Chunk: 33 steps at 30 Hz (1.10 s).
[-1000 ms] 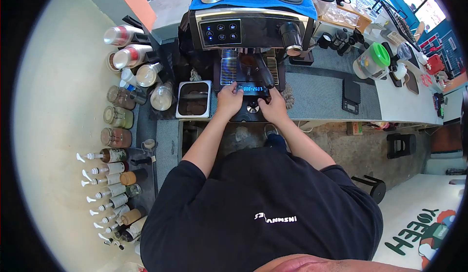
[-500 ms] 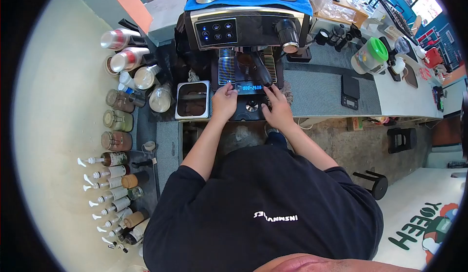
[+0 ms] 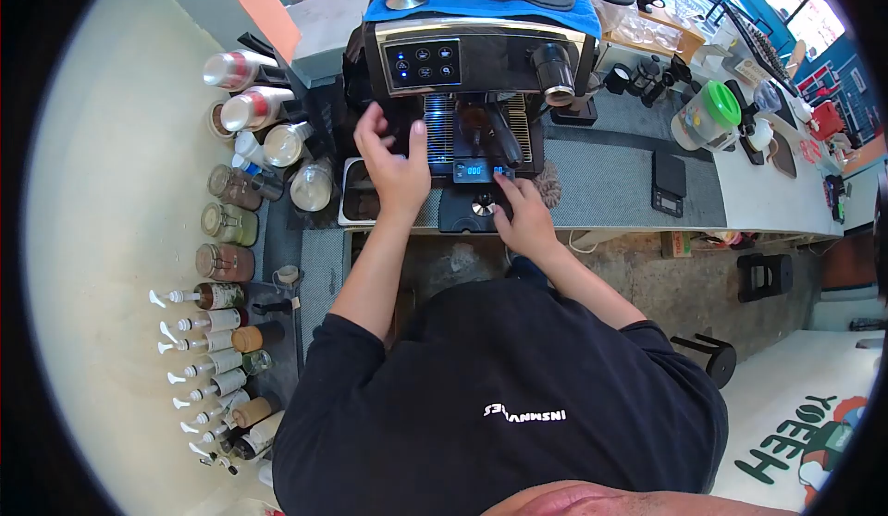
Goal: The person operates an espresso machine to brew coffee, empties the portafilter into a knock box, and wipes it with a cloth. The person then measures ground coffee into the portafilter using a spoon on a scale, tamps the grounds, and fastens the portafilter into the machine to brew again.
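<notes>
Fingers spread and slightly blurred, my left hand [image 3: 393, 166] is raised over the metal bin [image 3: 346, 203] with dark contents, left of the coffee machine [image 3: 499, 58]. It holds nothing. My right hand [image 3: 527, 218] has its index finger stretched to the right end of the small scale [image 3: 474, 173], whose blue digits are lit. The fingertip seems to touch it. Behind the scale, a black portafilter handle [image 3: 507, 142] slants down under the machine, over the drip tray [image 3: 438, 132]. A metal tamper [image 3: 483, 205] sits on the black mat [image 3: 462, 223] between my hands.
Jars [image 3: 229, 224] and pump bottles [image 3: 217, 320] line the left wall. On the right counter are a second scale [image 3: 668, 183] and a green-lidded pitcher [image 3: 706, 116]. A brush-like tuft [image 3: 548, 186] lies beside my right hand. A black stool [image 3: 715, 359] stands on the floor.
My left hand has lifted off the scale's left side and moved up and left, its fingers opening. My right hand stays at the scale's right end. The lit digits read differently.
</notes>
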Tool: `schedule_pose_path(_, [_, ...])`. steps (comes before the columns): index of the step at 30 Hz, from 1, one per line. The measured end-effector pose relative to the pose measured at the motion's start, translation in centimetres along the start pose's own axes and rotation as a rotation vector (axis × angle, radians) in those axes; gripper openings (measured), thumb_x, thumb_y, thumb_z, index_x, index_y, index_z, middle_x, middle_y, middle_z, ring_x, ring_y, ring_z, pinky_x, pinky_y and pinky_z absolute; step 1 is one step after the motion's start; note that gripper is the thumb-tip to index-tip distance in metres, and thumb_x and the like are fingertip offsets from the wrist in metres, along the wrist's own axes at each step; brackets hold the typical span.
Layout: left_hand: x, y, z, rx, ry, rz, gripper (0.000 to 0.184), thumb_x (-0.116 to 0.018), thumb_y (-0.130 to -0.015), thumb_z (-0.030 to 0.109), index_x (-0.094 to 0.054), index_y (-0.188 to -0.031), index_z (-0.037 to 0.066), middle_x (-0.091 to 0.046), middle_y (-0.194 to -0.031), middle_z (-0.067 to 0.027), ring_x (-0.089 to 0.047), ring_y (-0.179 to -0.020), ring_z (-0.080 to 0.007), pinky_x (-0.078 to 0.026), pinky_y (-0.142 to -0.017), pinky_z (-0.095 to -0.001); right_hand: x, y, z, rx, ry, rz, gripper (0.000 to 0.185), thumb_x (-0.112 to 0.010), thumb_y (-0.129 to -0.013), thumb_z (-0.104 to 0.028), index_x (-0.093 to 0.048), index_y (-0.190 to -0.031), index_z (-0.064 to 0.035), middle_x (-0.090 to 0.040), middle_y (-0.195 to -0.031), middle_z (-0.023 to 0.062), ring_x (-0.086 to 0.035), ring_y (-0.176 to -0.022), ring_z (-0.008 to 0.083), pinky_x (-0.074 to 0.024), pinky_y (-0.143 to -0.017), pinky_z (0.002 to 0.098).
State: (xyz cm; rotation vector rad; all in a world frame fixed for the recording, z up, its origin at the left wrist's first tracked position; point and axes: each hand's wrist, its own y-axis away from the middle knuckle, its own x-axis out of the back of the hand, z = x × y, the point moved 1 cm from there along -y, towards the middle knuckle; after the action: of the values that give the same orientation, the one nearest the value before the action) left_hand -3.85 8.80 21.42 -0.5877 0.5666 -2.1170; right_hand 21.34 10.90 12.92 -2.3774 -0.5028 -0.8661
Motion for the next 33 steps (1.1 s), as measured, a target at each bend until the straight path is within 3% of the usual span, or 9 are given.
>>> schedule_pose_path(3, [0.0,-4.1,2.8,-0.093,-0.044,0.047,0.084,-0.086,-0.096,0.032,-0.043,-0.16,-0.003,-0.051,-0.15,-0.0228,-0.052,-0.138,-0.0367,-0.045,-0.115,-0.0481,-0.5,-0.4,-1.9,0.008,-0.046,-0.059,0.064,-0.075,-0.097,-0.016,-0.058,-0.158,-0.0093,-0.067,-0.118,0.0181,-0.071,-0.101,0.0401,-0.0592,-0.086,0.049])
schedule_pose_path(4, [-0.6,-5.1,2.3,-0.116,-0.059,0.048,0.082,-0.087,-0.097,0.033,-0.045,-0.158,-0.003,-0.052,-0.149,-0.0213,-0.054,-0.137,-0.0344,-0.047,-0.113,-0.0461,-0.8,-0.4,-2.0,-0.018,-0.072,-0.095,0.063,-0.074,-0.098,-0.017,-0.058,-0.158,-0.011,-0.067,-0.112,0.0156,-0.072,-0.092,0.0395,-0.0596,-0.08,0.0502])
schedule_pose_path(8, [-1.7,-6.9,1.5,-0.103,-0.078,0.086,0.082,-0.09,-0.093,0.034,-0.048,-0.151,-0.006,-0.055,-0.143,-0.0216,-0.056,-0.133,-0.0324,-0.045,-0.115,-0.046,-2.0,-0.5,-2.3,-0.037,-0.103,-0.176,0.066,-0.075,-0.098,-0.02,-0.056,-0.161,-0.0165,-0.07,-0.105,0.0134,-0.073,-0.087,0.0386,-0.0605,-0.077,0.0506])
schedule_pose_path(17, [-2.1,-7.3,2.9,0.027,-0.185,0.117,0.082,-0.092,-0.087,0.033,-0.05,-0.146,-0.005,-0.058,-0.138,-0.024,-0.06,-0.129,-0.0366,-0.046,-0.116,-0.0474,-3.7,-1.2,-1.5,-0.077,-0.012,-0.288,0.069,-0.072,-0.098,-0.025,-0.052,-0.164,-0.0174,-0.077,-0.095,0.0161,-0.076,-0.085,0.0423,-0.062,-0.078,0.0552])
schedule_pose_path(22, [-1.5,-7.2,2.9,0.035,-0.222,0.078,0.084,-0.09,-0.088,0.044,-0.052,-0.147,-0.002,-0.06,-0.142,-0.0214,-0.058,-0.133,-0.0359,-0.04,-0.119,-0.0528,-4.6,-2.4,-1.6,-0.048,0.068,-0.298,0.071,-0.072,-0.098,-0.025,-0.05,-0.166,-0.0167,-0.078,-0.096,0.0205,-0.076,-0.086,0.0451,-0.0626,-0.08,0.0566])
schedule_pose_path(29, [-0.7,-5.8,2.5,-0.078,-0.212,0.046,0.087,-0.088,-0.092,0.043,-0.049,-0.155,-0.001,-0.06,-0.143,-0.0207,-0.057,-0.134,-0.0349,-0.042,-0.118,-0.0512,-5.4,-3.6,-1.0,-0.05,0.187,-0.341,0.074,-0.072,-0.099,-0.026,-0.046,-0.168,-0.02,-0.078,-0.103,0.0212,-0.078,-0.091,0.0443,-0.0639,-0.084,0.0557])
schedule_pose_path(33, [0.4,-3.6,1.5,-0.153,-0.134,0.015,0.082,-0.086,-0.096,0.034,-0.047,-0.159,-0.002,-0.059,-0.147,-0.021,-0.056,-0.136,-0.0345,-0.043,-0.118,-0.0484,-4.7,-4.0,-1.0,-0.078,0.201,-0.413,0.076,-0.071,-0.1,-0.028,-0.043,-0.171,-0.0238,-0.077,-0.11,0.0215,-0.078,-0.098,0.0427,-0.0636,-0.087,0.0548])
